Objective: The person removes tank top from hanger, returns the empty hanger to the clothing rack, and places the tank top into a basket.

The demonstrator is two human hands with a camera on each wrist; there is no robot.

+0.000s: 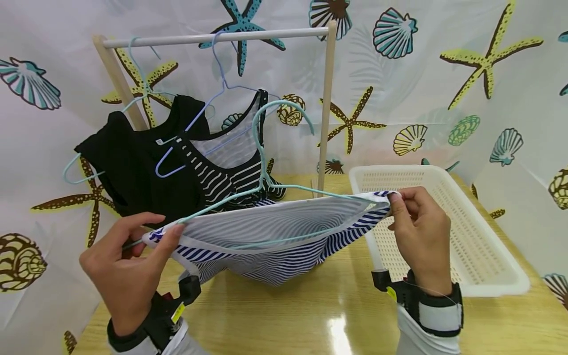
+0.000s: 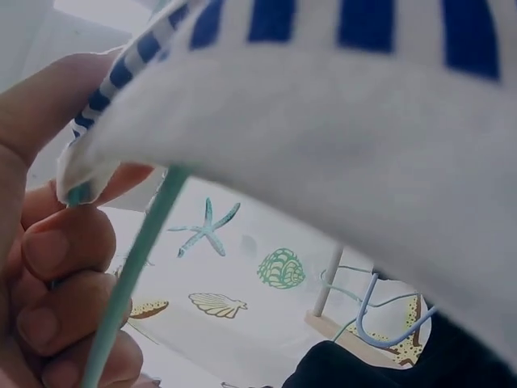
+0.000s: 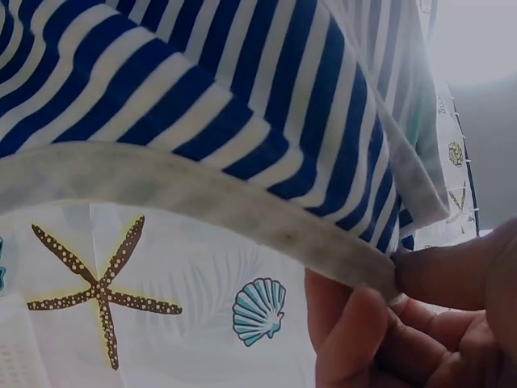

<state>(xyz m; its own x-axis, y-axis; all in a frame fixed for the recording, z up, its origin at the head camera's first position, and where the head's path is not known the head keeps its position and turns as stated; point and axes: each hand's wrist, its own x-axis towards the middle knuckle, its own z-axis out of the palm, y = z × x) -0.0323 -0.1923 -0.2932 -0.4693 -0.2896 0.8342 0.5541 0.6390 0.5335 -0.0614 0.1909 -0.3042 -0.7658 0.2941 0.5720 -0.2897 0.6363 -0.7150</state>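
A blue-and-white striped top hangs stretched between my two hands, with a mint-green hanger through it. The hanger's hook stands up above the neckline. At the left shoulder, my left hand pinches the white-edged fabric between thumb and fingers. The left wrist view shows the hanger's green rod passing by the curled fingers. My right hand pinches the opposite shoulder edge; in the right wrist view, thumb and finger grip the white binding. Cloth hides the hanger's right end.
Behind the top stands a rack with a white bar and wooden posts. A black shirt and a black striped tank top hang there on hangers. A white plastic basket sits to the right on the wooden table.
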